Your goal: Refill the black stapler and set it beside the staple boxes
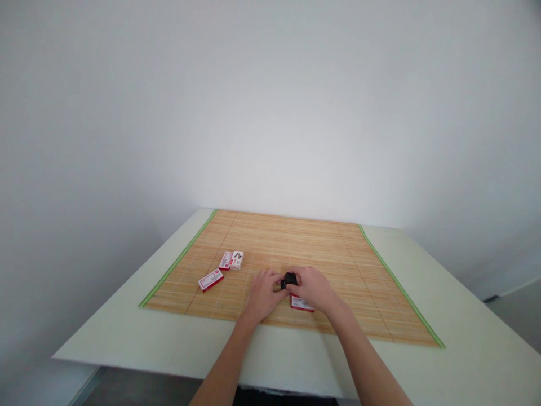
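Both hands meet over the middle front of the bamboo mat, around a small black object point(289, 279) whose exact kind I cannot make out. My right hand point(313, 286) pinches it from the right. The fingers and thumb of my left hand point(264, 290) close on its left end. Just under my right hand lies a red-and-white box point(301, 304), partly covered by that hand.
The bamboo mat point(296, 237) with green edges covers much of the white table point(169, 338). Left of my hands lie a red-and-white box point(210, 279) and, farther back, another red-and-white box point(225, 260) touching a small white box point(236, 260). A wall point(279, 113) stands behind.
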Motion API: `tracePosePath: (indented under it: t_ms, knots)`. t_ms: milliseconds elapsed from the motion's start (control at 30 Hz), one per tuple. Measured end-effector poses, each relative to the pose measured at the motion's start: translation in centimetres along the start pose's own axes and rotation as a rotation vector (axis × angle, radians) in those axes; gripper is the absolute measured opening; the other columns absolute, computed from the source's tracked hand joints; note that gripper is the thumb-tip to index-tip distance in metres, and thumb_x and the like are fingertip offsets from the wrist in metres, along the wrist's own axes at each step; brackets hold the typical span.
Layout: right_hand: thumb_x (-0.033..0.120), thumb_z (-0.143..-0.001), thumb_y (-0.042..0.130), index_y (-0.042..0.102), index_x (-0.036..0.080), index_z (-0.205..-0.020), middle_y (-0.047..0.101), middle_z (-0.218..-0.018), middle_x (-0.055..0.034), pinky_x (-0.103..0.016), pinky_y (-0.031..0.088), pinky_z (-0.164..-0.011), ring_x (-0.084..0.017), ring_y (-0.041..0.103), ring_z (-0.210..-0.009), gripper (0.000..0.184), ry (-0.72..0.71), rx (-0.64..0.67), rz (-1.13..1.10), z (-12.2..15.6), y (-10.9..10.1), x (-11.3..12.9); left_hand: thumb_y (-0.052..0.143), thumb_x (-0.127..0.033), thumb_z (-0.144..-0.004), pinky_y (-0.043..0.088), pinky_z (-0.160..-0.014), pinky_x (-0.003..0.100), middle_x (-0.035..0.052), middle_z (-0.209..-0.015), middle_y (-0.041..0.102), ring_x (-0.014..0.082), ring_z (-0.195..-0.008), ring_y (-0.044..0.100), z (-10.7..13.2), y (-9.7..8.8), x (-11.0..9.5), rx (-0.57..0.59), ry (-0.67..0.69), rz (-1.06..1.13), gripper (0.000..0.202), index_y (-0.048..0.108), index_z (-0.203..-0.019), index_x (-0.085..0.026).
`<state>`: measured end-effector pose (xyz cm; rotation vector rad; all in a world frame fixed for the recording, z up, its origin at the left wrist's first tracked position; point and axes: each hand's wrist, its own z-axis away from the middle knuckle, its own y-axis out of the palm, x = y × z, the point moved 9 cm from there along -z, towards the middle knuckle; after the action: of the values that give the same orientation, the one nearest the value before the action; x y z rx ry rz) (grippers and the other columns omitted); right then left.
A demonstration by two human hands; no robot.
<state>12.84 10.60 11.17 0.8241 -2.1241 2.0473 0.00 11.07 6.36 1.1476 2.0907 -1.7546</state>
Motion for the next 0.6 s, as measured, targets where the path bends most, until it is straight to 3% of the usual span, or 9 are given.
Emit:
tracePosePath:
  t_ms: [133,300,467,600]
  knots:
    - [0.032,-0.085,0.072,0.077,0.031,-0.109,0.071,-0.097,-0.0048,-0.03,0.041,-0.077,-0.023,0.061,-0.094,0.025,-0.092,-0.021,-0.054,0.5,-1.9,-1.2,0.067,-0.056,-0.089,0.037,-0.082,0.033,0.0037,-0.095,0.064,0.0246,-0.097,0.055,0.0,0.0,0.0,0.001,-0.009,0.011,0.031,0.072,-0.1,-0.027]
    - [0.041,-0.085,0.071,0.075,0.024,-0.094,0.068,-0.094,-0.0042,-0.03,0.043,-0.076,-0.021,0.059,-0.088,0.019,-0.05,-0.077,-0.146,1.0,-2.2,-3.5,0.068,-0.056,-0.088,0.038,-0.082,0.034,0.0038,-0.097,0.065,0.025,-0.098,0.055,0.1,0.0,-0.1,-0.002,0.004,0.004,0.031,0.074,-0.103,-0.029]
    - [0.052,-0.084,0.071,0.064,0.022,-0.084,0.064,-0.077,-0.0009,-0.029,0.039,-0.064,-0.019,0.057,-0.072,0.031,0.138,-0.223,-0.199,2.5,-1.3,-6.8,0.065,-0.049,-0.092,0.041,-0.09,0.037,0.0038,-0.102,0.067,0.0251,-0.102,0.057,0.1,-0.4,-0.1,-0.038,-0.001,0.053,0.045,0.063,-0.133,-0.032]
    - [0.063,-0.082,0.069,0.057,0.023,-0.083,0.056,-0.065,0.0032,-0.028,0.036,-0.056,-0.016,0.05,-0.059,0.043,0.294,-0.336,-0.464,4.7,0.5,-9.7,0.062,-0.045,-0.093,0.041,-0.099,0.038,0.0034,-0.11,0.068,0.024,-0.107,0.059,0.5,-0.5,-1.2,-0.022,0.034,0.129,0.043,0.063,-0.134,-0.031]
